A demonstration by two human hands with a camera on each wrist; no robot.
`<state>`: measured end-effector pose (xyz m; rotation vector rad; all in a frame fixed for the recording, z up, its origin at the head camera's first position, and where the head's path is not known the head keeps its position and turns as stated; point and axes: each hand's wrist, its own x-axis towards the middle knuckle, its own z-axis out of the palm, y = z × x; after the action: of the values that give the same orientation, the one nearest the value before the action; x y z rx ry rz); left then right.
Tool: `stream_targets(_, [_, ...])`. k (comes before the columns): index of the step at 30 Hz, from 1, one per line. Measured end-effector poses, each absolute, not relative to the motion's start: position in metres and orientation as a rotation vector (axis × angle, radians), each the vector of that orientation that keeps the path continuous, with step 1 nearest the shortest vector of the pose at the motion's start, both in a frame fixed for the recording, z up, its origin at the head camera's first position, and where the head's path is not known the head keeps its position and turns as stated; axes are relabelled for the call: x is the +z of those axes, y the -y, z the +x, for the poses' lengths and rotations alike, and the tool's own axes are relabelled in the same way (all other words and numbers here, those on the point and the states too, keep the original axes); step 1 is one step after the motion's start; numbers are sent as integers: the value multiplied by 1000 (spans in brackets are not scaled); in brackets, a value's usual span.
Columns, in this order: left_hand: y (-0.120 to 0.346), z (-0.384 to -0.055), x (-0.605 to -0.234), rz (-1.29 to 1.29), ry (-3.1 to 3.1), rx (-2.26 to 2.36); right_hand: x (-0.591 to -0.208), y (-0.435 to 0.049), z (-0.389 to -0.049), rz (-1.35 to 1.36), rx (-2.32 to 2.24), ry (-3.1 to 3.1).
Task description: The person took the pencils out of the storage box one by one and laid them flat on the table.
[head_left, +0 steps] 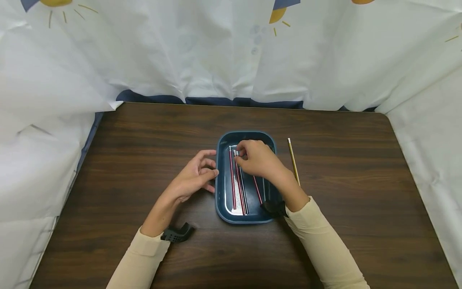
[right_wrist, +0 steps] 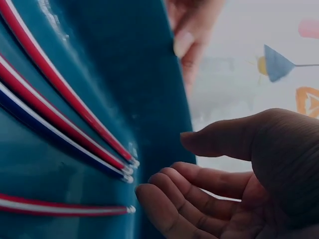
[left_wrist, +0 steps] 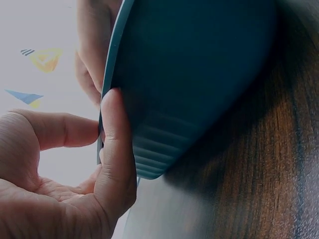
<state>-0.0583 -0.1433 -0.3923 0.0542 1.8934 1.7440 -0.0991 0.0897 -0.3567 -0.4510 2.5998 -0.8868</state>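
A dark blue tray point(head_left: 220, 210) stands on the table with slim striped pencils in it. Three lie close together: two red-and-white pencils point(right_wrist: 65, 84) and a blue-and-white pencil point(right_wrist: 60, 137). Apart from them, farther right, lies another red-and-white pencil point(head_left: 257, 190). My left hand point(head_left: 196, 174) pinches the tray's left rim, thumb over the edge and fingers along the outer wall. Above the pencils' far ends hovers my right hand point(head_left: 261, 160). In the right wrist view its thumb and loosely bent fingers are apart, with nothing between them. It hides part of the tray in the head view.
A gold pencil point(head_left: 293, 160) lies on the brown wooden table point(head_left: 346, 168), right of the tray beside my right forearm. White curtains point(head_left: 216, 52) with printed shapes hang behind the table and along its sides.
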Motion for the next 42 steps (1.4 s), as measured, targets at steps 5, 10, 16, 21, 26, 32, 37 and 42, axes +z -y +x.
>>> stream_targets(5, [143,-57,-394,54,-1888,1750,-363,-77,-101,-425,-855,-2606])
stream_targets(10, [141,-56,-394,49,-1884,1760,-367,-68,-102,-402,-808,-2631])
stream_targets(16, [139,-56,-394,55,-1880,1752,-371,-64,-99,-365,-828,-2612])
stream_targets(21, [138,-56,-394,62,-1870,1751,-374,-61,-97,-354,-855,-2564])
stream_targets(26, [139,-56,-394,59,-1871,1753,-377,-58,-96,-345,-862,-2551])
stream_targets(32, [140,-56,-394,51,-1870,1756,-379,-55,-97,-318,-828,-2546])
stream_targets(37, [140,-57,-394,46,-1862,1760,-380,-50,-94,-343,-737,-2577])
stream_targets(42, [139,-58,-394,38,-1862,1760,-384,-49,-94,-380,-717,-2612])
